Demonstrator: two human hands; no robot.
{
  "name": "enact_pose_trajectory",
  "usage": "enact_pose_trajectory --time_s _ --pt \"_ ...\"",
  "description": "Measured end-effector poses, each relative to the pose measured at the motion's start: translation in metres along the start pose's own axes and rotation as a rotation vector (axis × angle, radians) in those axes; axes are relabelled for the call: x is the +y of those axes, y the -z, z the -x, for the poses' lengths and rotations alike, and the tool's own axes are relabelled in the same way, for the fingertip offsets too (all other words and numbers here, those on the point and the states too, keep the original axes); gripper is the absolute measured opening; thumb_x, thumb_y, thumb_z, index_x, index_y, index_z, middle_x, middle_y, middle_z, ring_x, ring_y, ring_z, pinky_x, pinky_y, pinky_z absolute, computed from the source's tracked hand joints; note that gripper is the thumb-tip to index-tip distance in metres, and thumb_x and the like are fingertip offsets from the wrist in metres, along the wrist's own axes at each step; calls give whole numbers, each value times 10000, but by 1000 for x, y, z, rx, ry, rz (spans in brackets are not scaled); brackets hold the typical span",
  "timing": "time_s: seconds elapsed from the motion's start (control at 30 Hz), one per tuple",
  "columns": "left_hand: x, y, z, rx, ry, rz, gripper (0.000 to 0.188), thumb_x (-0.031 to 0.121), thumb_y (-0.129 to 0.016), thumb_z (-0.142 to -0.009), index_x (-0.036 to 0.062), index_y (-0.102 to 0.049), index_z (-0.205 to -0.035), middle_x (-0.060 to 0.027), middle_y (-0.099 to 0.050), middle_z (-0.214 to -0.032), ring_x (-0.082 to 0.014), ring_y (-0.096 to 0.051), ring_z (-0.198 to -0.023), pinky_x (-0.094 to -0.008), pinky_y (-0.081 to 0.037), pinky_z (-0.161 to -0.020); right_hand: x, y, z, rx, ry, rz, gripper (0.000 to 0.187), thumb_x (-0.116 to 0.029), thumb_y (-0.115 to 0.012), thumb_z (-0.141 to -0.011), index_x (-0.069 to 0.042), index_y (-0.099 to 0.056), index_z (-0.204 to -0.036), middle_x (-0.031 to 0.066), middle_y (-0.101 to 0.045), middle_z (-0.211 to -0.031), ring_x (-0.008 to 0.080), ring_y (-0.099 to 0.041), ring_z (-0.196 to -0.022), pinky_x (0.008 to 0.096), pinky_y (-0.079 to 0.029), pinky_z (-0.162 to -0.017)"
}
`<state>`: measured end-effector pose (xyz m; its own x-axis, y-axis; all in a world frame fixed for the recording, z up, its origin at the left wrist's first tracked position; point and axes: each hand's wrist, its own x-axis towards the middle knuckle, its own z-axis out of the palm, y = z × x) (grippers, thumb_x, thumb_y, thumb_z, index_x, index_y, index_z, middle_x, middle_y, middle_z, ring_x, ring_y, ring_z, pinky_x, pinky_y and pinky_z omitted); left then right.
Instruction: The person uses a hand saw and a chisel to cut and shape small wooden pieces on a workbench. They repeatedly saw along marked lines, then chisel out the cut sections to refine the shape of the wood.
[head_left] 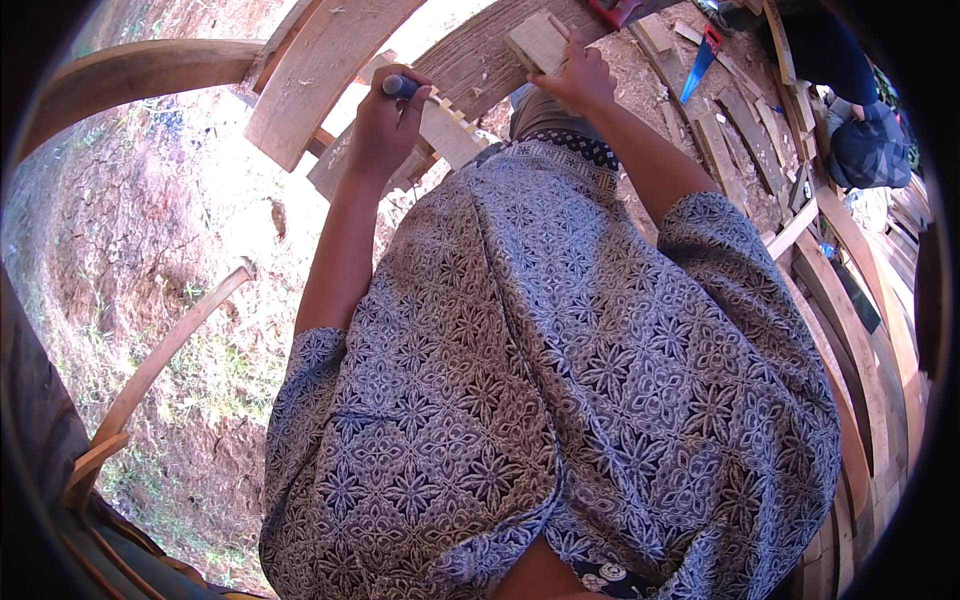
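past the patterned shirt [560, 330], the left hand [388, 125] is closed around a grey tool handle [400, 87], and the right hand [583, 80] grips a wooden block [538, 43] by a wide plank [475, 55], touching or not i cannot tell. beyond, a red-handled blue saw [699, 68] lies among boards [748, 128], another person [870, 152] farther right.

A broad brown plank of rough-grained wood [470, 62] carries pale wood shavings [477, 88] and, at its far end, a red object [615, 12]. Bare reddish-brown earth ground [180, 220] bears narrow wooden planks [752, 135], a blue-bladed, red-handled handsaw [698, 70] among them.
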<state>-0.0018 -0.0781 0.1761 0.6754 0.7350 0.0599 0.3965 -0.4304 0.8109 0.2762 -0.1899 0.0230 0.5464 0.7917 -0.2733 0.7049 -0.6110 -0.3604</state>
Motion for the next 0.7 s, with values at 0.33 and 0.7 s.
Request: enact_pose_trajectory --time_s 0.33,0.7 --pt "1 -1 -2 -8 -34 17 155 118 -657 -1025 62 -549 -1122 -101 -734 -1022 -207 -742 -985 -345 -600 -853 3 -6 -2 22 4 2 1230 -760 -771 -697 -150 -254 -1631 255 -528 -1376 430 -570 -1270 561 -501 -989" --pt "-4 -2 -1 -39 -36 11 191 142 -684 -1009 93 -544 -1129 -92 -743 -995 -240 -752 -966 -359 -596 -854 4 -3 -7 -22 -13 46 1207 -774 -761 -693 -123 -325 -1611 233 -556 -1362 415 -597 -1251 530 -511 -994"
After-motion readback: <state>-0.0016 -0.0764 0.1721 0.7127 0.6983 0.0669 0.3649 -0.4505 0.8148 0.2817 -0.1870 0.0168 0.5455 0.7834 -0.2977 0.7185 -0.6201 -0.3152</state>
